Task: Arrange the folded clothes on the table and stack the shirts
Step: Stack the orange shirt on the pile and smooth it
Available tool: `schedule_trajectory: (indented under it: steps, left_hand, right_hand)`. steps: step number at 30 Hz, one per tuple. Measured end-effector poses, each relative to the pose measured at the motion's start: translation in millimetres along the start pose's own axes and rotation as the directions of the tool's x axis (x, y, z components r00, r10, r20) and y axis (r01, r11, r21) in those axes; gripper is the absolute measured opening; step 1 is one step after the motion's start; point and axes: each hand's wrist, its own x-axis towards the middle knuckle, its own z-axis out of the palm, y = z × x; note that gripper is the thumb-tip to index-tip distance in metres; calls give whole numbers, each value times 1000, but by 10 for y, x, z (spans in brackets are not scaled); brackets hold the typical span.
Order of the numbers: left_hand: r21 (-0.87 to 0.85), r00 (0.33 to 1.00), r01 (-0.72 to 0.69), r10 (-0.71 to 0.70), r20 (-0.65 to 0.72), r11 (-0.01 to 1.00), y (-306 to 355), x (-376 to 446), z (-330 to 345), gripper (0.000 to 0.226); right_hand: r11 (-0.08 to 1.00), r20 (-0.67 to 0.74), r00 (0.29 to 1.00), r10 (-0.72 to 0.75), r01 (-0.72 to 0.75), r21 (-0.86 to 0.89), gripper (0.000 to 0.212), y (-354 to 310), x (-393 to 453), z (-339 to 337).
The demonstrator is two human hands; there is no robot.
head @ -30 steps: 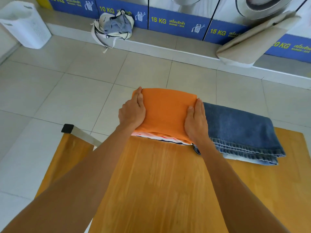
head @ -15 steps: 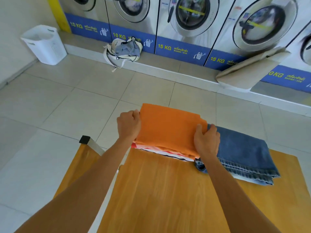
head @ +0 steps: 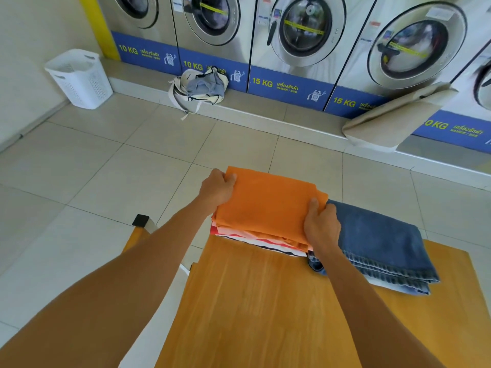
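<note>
Left hand [head: 218,187] is clamped on the left edge of the orange shirt [head: 268,203], a little left of the frame centre, thumb on top and fingers curled under. This shirt tops a stack of folded shirts [head: 255,239] at the far edge of the wooden table [head: 265,309]. Right hand [head: 322,226] is closed on the shirt's near right corner, touching the folded jeans [head: 382,243] beside it. I judge the stack may slide off, because part of it seems to overhang the far edge, or the lower shirts may shift if only the top one is pulled.
</note>
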Motion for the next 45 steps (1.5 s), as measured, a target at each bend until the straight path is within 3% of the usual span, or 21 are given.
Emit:
schedule_trajectory:
  steps: [2,10,14,16,17,19,20,21,24,26,31,34,37,41,45]
  left_hand:
    - [71,1000,-14,14,-1,997,-7,23,55,52]
    - [-8,998,59,-59,-9,998,-129,193,142,57]
    - [17,998,24,-23,-62,1000,-141,180,157,60]
    - [62,979,-50,61,-193,997,-140,144,155,60]
    - [113,936,-130,160,-313,985,-126,107,157,54]
    - [257,757,-345,430,-492,902,-29,-6,195,36]
    - [331,688,-441,551,-473,834,37,-64,246,33]
    - [401,660,-513,647,-382,759,86,-114,324,35]
    - [580,719,-560,695,-15,592,19,-176,581,57]
    - [620,780,-530,619,88,579,-124,-93,584,64]
    - [628,877,-418,473,89,656,-187,69,410,66]
    - [646,850,-429,525,51,631,-81,11,498,67]
    - [638,784,-523,613,99,566,-31,-54,624,67]
    - [566,819,-513,566,96,646,-188,79,518,62]
    - [583,914,-367,397,82,725,-232,224,328,61]
  right_hand:
    - [1000,-4,1000,-6,6,7,51,12,-18,14]
    - [992,-17,999,36,-38,-121,44,57,-30,72]
    - [989,19,997,78,-75,-128,38,15,48,-39]
    - [988,-60,998,20,-28,-150,29,-37,111,-138]
    - [982,-113,992,-54,32,-184,30,-67,130,-161]
    - [934,-158,945,-287,239,-265,37,-170,129,-132]
    - [878,-125,902,-413,358,-317,39,-241,118,-91]
    - [811,-49,864,-501,449,-375,39,-304,105,-38]
    - [637,265,805,-531,585,-502,49,-315,142,113]
    - [615,362,814,-454,580,-534,56,-140,231,121]
    - [778,268,951,-156,286,-559,60,67,500,-168]
    - [754,167,925,-342,376,-538,58,-113,346,-120]
    - [653,277,798,-535,599,-463,58,-249,72,162]
    - [609,387,774,-501,633,-478,63,-68,93,350]
    - [709,327,859,-394,510,-487,70,10,229,255]
